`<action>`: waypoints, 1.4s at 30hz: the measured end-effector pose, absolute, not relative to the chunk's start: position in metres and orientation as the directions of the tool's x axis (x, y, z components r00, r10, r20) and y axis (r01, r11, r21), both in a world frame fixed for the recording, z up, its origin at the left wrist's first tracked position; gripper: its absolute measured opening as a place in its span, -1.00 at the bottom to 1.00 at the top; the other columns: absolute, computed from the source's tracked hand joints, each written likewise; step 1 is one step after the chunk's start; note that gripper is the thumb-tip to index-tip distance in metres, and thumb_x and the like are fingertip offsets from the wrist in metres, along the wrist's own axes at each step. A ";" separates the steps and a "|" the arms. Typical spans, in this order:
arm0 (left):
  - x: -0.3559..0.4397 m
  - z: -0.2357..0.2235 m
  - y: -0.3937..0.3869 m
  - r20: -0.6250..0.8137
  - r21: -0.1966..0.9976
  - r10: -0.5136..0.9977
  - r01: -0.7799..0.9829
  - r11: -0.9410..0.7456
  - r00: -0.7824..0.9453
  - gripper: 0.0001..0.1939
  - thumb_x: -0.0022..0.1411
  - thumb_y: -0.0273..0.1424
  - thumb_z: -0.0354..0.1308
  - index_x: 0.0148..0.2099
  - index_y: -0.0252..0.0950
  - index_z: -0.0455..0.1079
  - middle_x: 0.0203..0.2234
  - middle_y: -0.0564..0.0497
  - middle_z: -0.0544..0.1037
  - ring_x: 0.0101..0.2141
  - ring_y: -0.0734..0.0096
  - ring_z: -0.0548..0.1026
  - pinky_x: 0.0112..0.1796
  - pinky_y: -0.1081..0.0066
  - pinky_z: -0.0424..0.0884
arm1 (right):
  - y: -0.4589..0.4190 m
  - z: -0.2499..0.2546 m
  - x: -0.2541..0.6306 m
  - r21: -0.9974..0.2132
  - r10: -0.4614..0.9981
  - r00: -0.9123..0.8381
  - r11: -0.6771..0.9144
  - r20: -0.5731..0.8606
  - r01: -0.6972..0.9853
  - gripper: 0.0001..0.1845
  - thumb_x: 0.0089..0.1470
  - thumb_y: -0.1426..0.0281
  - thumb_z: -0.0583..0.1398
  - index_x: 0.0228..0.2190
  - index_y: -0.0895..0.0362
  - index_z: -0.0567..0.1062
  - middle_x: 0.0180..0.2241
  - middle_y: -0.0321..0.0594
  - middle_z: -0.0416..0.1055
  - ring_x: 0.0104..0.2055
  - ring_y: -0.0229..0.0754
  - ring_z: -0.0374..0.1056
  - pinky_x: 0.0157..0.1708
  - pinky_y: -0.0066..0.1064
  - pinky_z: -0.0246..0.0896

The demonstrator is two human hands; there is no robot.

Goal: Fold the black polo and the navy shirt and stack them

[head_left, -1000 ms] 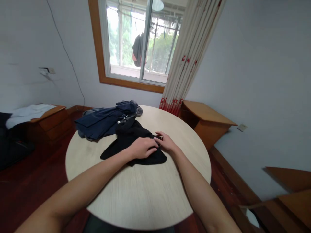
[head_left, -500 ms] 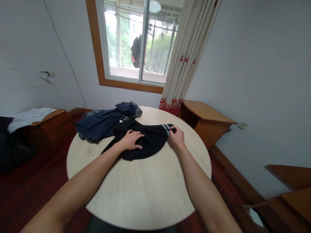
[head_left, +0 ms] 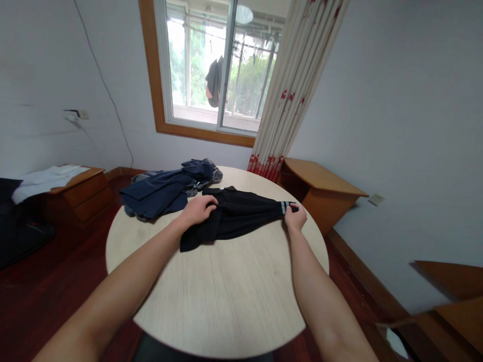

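Note:
A black garment (head_left: 241, 216) lies stretched sideways across the round table (head_left: 226, 296), with two pale stripes round its narrow right end. My right hand (head_left: 296, 217) is closed on that striped end near the table's right side. At the other end, my left hand (head_left: 199, 210) has its fingers curled into the black cloth. A small light label shows at the garment's far edge. Part of the cloth spreads toward me below my left hand. Just beyond that hand is a pile of dark blue and grey clothes (head_left: 162, 191).
Behind the table are a window (head_left: 215, 70) and a long patterned curtain (head_left: 290, 95). A wooden desk (head_left: 320, 181) stands close at the right back. On the left, white cloth (head_left: 53, 179) lies on a low wooden cabinet (head_left: 83, 191).
My right hand has pulled the striped end to the right, drawing the garment longer and away from the pile. My left hand, flat and spread before, has curled its fingers into the cloth.

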State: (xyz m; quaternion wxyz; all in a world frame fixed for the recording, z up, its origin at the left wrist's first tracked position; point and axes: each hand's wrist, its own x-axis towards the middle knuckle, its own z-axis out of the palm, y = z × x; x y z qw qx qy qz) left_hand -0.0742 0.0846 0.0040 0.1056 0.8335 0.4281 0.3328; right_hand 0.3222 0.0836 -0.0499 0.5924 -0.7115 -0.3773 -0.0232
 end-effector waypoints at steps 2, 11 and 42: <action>-0.092 0.008 0.098 0.565 0.646 0.810 0.525 -0.555 0.161 -0.85 0.19 -0.37 0.17 -0.18 -0.22 0.51 -0.22 -0.01 0.62 -0.16 0.24 0.54 -0.05 0.28 0.40 | 0.085 -0.051 0.330 -0.864 0.465 0.773 -0.033 0.431 0.502 -0.87 0.00 0.43 0.21 -0.32 0.14 0.50 -0.22 -0.05 0.51 -0.12 -0.03 0.46 0.01 -0.10 0.37; -0.191 0.008 0.136 0.347 0.922 0.572 0.160 -0.352 -0.743 -0.83 0.24 -0.43 0.08 -0.11 -0.32 0.36 -0.29 -0.01 0.48 -0.34 0.41 0.47 -0.22 0.37 0.46 | 0.101 -0.051 0.324 -0.987 0.615 0.777 0.156 0.135 0.048 -0.65 0.03 0.44 0.25 -0.10 0.13 0.39 -0.23 -0.11 0.49 -0.39 -0.22 0.52 -0.33 -0.35 0.51; -0.107 -0.034 0.103 0.089 0.363 0.820 0.749 -0.555 0.565 -0.27 0.22 -0.08 0.18 0.38 -0.13 0.18 0.32 -0.17 0.28 0.32 0.00 0.18 0.30 -0.15 -0.16 | 0.052 -0.030 0.194 -0.514 0.806 -0.533 0.582 0.258 0.630 -0.84 -0.05 0.50 0.35 -0.33 0.13 0.57 -0.01 -0.04 0.50 0.05 0.04 0.41 0.11 -0.11 0.24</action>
